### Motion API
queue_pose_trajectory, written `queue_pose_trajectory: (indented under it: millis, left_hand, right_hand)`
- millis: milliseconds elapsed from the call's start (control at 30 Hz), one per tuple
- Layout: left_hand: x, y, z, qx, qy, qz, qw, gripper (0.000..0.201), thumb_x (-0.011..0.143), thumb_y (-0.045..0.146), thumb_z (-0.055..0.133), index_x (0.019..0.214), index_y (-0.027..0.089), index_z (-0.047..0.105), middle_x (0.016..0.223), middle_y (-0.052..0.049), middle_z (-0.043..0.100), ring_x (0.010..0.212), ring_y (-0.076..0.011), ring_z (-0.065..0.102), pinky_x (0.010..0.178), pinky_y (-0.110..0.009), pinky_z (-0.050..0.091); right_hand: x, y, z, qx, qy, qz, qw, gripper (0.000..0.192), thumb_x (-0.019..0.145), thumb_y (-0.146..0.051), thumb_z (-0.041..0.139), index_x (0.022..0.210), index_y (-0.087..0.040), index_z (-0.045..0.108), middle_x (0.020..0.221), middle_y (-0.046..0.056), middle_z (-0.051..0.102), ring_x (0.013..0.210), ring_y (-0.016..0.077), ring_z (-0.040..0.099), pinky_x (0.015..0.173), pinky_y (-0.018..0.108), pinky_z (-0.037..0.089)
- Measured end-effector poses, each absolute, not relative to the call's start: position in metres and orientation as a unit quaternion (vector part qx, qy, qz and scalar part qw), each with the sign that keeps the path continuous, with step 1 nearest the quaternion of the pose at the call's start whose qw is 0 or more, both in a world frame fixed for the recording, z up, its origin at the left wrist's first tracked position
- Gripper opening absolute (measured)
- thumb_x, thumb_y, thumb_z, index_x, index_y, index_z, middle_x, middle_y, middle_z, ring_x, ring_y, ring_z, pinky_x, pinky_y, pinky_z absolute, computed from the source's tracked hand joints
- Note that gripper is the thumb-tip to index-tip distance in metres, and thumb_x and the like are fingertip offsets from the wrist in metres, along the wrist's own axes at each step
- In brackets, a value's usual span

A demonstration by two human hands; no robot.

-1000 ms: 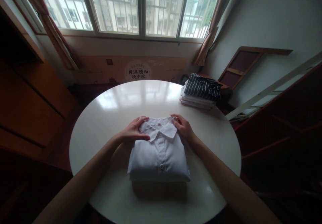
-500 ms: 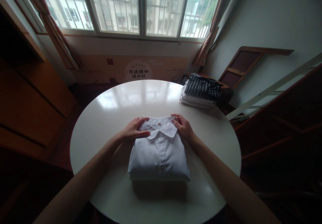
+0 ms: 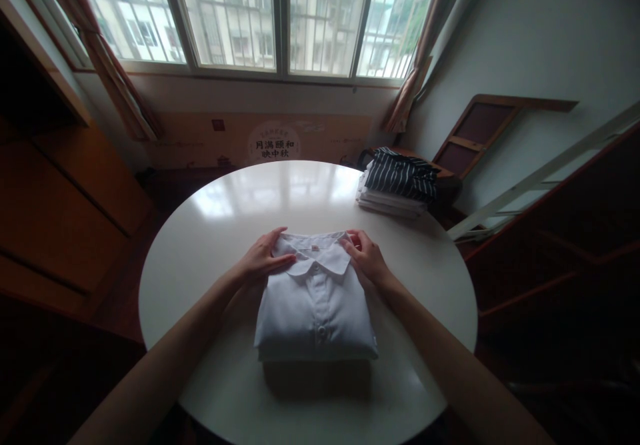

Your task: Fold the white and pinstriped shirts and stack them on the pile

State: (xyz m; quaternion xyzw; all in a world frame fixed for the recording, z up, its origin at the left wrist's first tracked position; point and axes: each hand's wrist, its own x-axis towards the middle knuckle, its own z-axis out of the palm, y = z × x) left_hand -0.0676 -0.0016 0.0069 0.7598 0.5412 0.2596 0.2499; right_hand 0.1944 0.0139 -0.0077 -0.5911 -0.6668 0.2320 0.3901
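A folded white shirt (image 3: 320, 305) lies buttoned on the table, its collar (image 3: 333, 258) pointing away from me. At the collar's left side is my left hand (image 3: 265, 255), thumb on the cloth and index finger stretched along the outer edge, spread apart. My right hand (image 3: 367, 255) holds the collar's right corner, with the thumb on top and the fingers bent at the far edge; the fingertips are partly hidden. A small label (image 3: 315, 248) shows inside the neck.
The round white table (image 3: 190, 285) bears a stack of folded white clothes (image 3: 390, 204) at the back right, topped by a black striped garment (image 3: 403, 175). A wooden chair (image 3: 480, 128) stands behind it. Windows (image 3: 230, 25) and curtains (image 3: 107, 65) are beyond.
My left hand's fingers have moved off the collar's top to its outer left edge. The right fingers have bent a little more at the corner. The shirt stays in place.
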Motion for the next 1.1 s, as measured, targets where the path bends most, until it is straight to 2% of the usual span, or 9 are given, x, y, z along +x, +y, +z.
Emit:
queue_pose_trajectory:
  millis: [267,367,467,567,700,800,900,1000,1100]
  left_hand:
    - [-0.077,0.000,0.006,0.705,0.503,0.311,0.391,0.054,0.064,0.041,0.062,0.108,0.013,0.047,0.090,-0.008,0.062,0.079,-0.0203,0.058,0.068,-0.030,0.046]
    - [-0.076,0.002,0.002,0.695,0.497,0.346,0.388,0.048,0.063,0.036,0.062,0.103,0.013,0.049,0.084,-0.005,0.062,0.073,-0.0177,0.058,0.064,-0.027,0.046]
    - [-0.077,0.007,-0.001,0.682,0.552,0.367,0.311,0.040,0.064,0.035,0.061,0.097,0.015,0.052,0.081,-0.003,0.060,0.071,-0.0172,0.057,0.064,-0.028,0.045]
    - [-0.082,0.014,-0.003,0.633,0.639,0.400,0.175,0.038,0.063,0.035,0.061,0.094,0.015,0.052,0.087,-0.005,0.058,0.079,-0.0191,0.057,0.070,-0.031,0.045]
    - [-0.091,0.016,0.000,0.559,0.725,0.402,0.025,0.054,0.059,0.043,0.064,0.102,0.015,0.048,0.099,-0.010,0.054,0.091,-0.0227,0.054,0.078,-0.033,0.043]
    - [-0.095,0.012,0.006,0.539,0.774,0.322,0.079,0.059,0.065,0.055,0.055,0.107,0.015,0.044,0.089,-0.010,0.059,0.085,-0.0259,0.057,0.072,-0.035,0.044]
    - [-0.096,0.011,0.007,0.549,0.777,0.274,0.144,0.051,0.072,0.053,0.047,0.106,0.016,0.048,0.088,-0.012,0.063,0.086,-0.0277,0.059,0.071,-0.035,0.043]
    - [-0.095,0.011,0.006,0.544,0.747,0.338,0.181,0.046,0.074,0.044,0.049,0.109,0.014,0.049,0.090,-0.012,0.064,0.085,-0.0242,0.060,0.072,-0.032,0.044]
    - [-0.088,0.009,0.007,0.511,0.686,0.415,0.311,0.056,0.076,0.043,0.047,0.122,0.011,0.041,0.094,-0.012,0.064,0.082,-0.0210,0.061,0.070,-0.029,0.046]
  right_hand:
    - [0.195,0.012,-0.005,-0.590,-0.694,0.207,0.357,0.030,0.077,-0.039,0.046,0.094,-0.016,0.055,0.071,0.004,0.062,0.065,0.0163,0.057,0.063,0.027,0.042]
    - [0.194,0.008,-0.002,-0.570,-0.710,0.233,0.341,0.030,0.078,-0.040,0.045,0.093,-0.016,0.056,0.065,0.002,0.061,0.061,0.0157,0.056,0.060,0.026,0.041]
    - [0.194,0.006,-0.002,-0.546,-0.717,0.264,0.344,0.034,0.078,-0.041,0.045,0.100,-0.016,0.053,0.064,0.001,0.060,0.060,0.0154,0.056,0.059,0.026,0.041]
    - [0.195,0.007,-0.005,-0.535,-0.714,0.273,0.360,0.037,0.079,-0.040,0.045,0.105,-0.015,0.049,0.068,0.002,0.061,0.064,0.0157,0.058,0.061,0.026,0.043]
    - [0.197,0.008,-0.008,-0.515,-0.736,0.256,0.356,0.034,0.079,-0.038,0.046,0.104,-0.016,0.050,0.071,0.002,0.061,0.066,0.0154,0.057,0.062,0.026,0.043]
    - [0.197,0.007,-0.007,-0.501,-0.752,0.249,0.348,0.032,0.079,-0.037,0.046,0.103,-0.017,0.051,0.071,0.002,0.061,0.065,0.0146,0.056,0.061,0.026,0.042]
    - [0.195,0.006,-0.005,-0.491,-0.759,0.250,0.346,0.030,0.079,-0.036,0.046,0.102,-0.017,0.052,0.071,0.002,0.061,0.063,0.0137,0.055,0.060,0.025,0.041]
    - [0.194,0.005,-0.003,-0.493,-0.759,0.249,0.345,0.030,0.079,-0.035,0.046,0.101,-0.016,0.052,0.069,0.001,0.060,0.061,0.0134,0.053,0.060,0.025,0.040]
    - [0.194,0.004,-0.001,-0.494,-0.757,0.257,0.342,0.030,0.080,-0.035,0.044,0.101,-0.017,0.053,0.070,0.001,0.060,0.061,0.0135,0.053,0.060,0.024,0.040]
